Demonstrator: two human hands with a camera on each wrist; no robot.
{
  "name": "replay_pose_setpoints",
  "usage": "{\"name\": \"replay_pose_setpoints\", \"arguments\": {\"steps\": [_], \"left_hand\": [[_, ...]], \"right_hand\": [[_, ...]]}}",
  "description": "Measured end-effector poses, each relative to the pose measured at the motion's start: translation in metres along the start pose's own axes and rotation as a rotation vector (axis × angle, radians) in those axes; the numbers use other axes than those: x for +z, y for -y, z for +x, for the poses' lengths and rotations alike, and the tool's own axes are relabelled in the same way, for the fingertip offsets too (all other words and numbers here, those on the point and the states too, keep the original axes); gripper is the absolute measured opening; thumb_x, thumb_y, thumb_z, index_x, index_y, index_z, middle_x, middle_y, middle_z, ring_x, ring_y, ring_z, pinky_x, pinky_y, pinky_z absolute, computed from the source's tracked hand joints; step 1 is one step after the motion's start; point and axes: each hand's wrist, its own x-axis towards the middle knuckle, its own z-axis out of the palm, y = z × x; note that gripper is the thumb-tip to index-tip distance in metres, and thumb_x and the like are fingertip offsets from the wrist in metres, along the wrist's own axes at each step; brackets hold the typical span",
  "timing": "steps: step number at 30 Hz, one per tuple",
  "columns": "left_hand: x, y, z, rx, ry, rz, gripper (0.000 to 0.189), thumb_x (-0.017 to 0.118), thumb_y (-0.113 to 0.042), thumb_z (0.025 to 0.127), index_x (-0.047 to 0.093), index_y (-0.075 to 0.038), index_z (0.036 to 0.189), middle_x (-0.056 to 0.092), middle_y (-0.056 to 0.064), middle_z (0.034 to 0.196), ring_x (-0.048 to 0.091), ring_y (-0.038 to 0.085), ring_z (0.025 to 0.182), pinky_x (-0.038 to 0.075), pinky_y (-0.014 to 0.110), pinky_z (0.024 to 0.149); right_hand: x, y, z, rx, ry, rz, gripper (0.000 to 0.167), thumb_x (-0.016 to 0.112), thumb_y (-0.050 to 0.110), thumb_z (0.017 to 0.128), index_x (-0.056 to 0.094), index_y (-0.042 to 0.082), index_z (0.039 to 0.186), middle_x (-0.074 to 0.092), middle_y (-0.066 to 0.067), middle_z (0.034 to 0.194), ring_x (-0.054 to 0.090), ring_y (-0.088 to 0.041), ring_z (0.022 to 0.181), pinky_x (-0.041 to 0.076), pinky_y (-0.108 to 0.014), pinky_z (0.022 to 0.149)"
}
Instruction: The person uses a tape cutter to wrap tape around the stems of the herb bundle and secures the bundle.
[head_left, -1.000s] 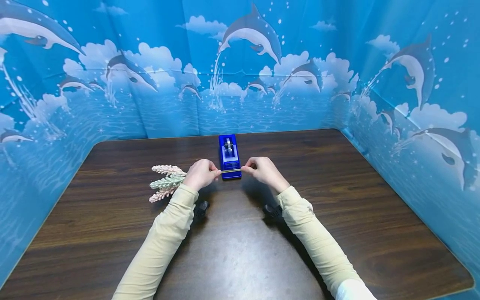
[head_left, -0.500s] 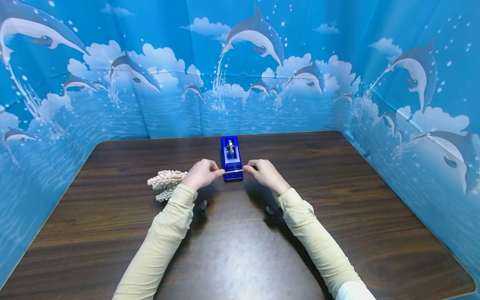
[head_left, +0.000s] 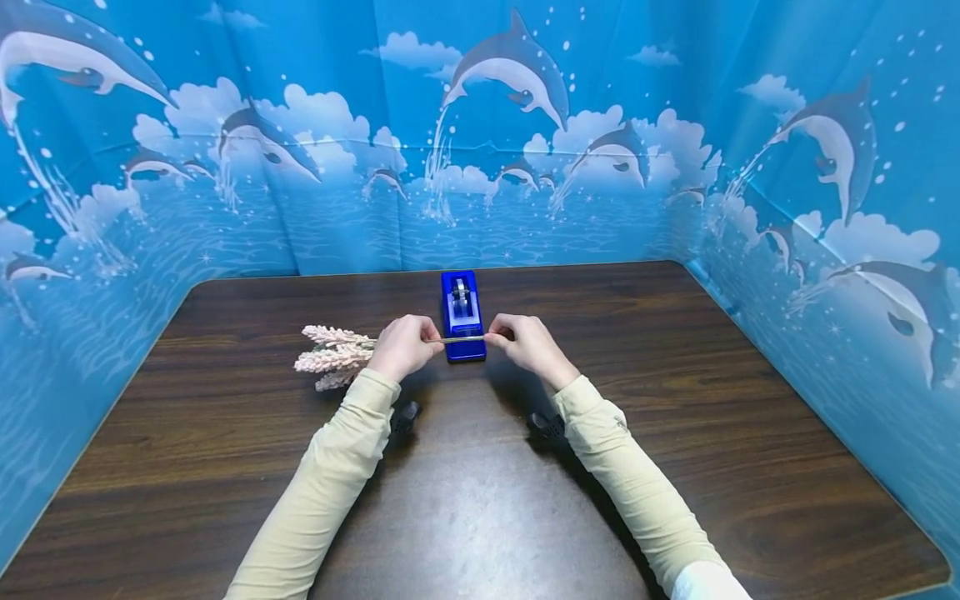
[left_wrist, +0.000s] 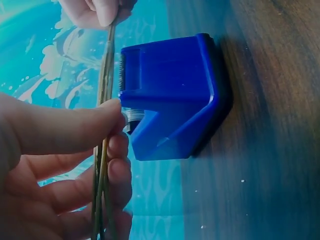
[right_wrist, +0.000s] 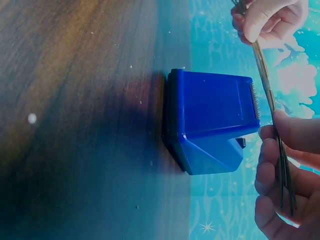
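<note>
The bundle of thin stems [head_left: 465, 338] is held level just above the serrated cutter of the blue tape dispenser [head_left: 461, 315], its pale flower heads [head_left: 333, 358] hanging out to the left over the counter [head_left: 480, 500]. The stems are pinched between thumb and curled fingers by the left hand [head_left: 403, 346] on one side and by the right hand [head_left: 527, 341] on the other. The step appears to be lining the stems up for binding; a free tape end is probably needed next, which would call for one hand to be released.
</note>
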Motion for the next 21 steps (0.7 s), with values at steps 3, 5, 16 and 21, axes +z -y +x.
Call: {"name": "replay_pose_setpoints", "arguments": {"steps": [3, 5, 16, 21], "left_hand": [[0.0026, 0.0005, 0.0004, 0.007, -0.007, 0.006, 0.012, 0.073, -0.017, 0.082, 0.066, -0.007, 0.079, 0.068, 0.009, 0.081, 0.062, 0.026, 0.079, 0.046, 0.038, 0.074], [0.0039, 0.0007, 0.0007, 0.015, -0.007, 0.015, 0.013, 0.073, -0.016, 0.082, 0.064, -0.007, 0.078, 0.068, 0.01, 0.082, 0.062, 0.027, 0.079, 0.046, 0.039, 0.074], [0.0051, -0.0006, 0.002, 0.029, 0.059, -0.016, 0.03, 0.059, -0.026, 0.096, 0.071, -0.002, 0.083, 0.065, 0.005, 0.069, 0.054, 0.018, 0.064, 0.039, 0.028, 0.059], [0.0058, -0.0015, 0.0014, 0.042, -0.003, 0.007, 0.025, 0.064, -0.022, 0.092, 0.07, -0.002, 0.078, 0.064, 0.006, 0.069, 0.054, 0.021, 0.065, 0.04, 0.031, 0.061]], "right_hand": [[0.0, -0.0004, -0.0003, 0.018, 0.037, 0.0, 0.021, 0.062, 0.024, 0.094, 0.066, 0.006, 0.085, 0.063, -0.003, 0.072, 0.052, -0.013, 0.064, 0.043, -0.028, 0.064], [0.0005, -0.0005, -0.0003, 0.035, 0.07, -0.017, 0.027, 0.056, 0.026, 0.098, 0.065, 0.004, 0.084, 0.058, -0.001, 0.069, 0.049, -0.012, 0.063, 0.041, -0.027, 0.063], [-0.002, 0.0013, -0.0005, 0.037, 0.031, -0.06, 0.031, 0.056, 0.023, 0.098, 0.061, 0.006, 0.072, 0.054, -0.002, 0.065, 0.046, -0.014, 0.06, 0.037, -0.027, 0.06], [-0.0021, 0.001, -0.001, 0.012, -0.009, -0.058, 0.028, 0.06, 0.022, 0.096, 0.067, 0.003, 0.076, 0.06, -0.004, 0.07, 0.049, -0.015, 0.064, 0.039, -0.028, 0.062]]}}
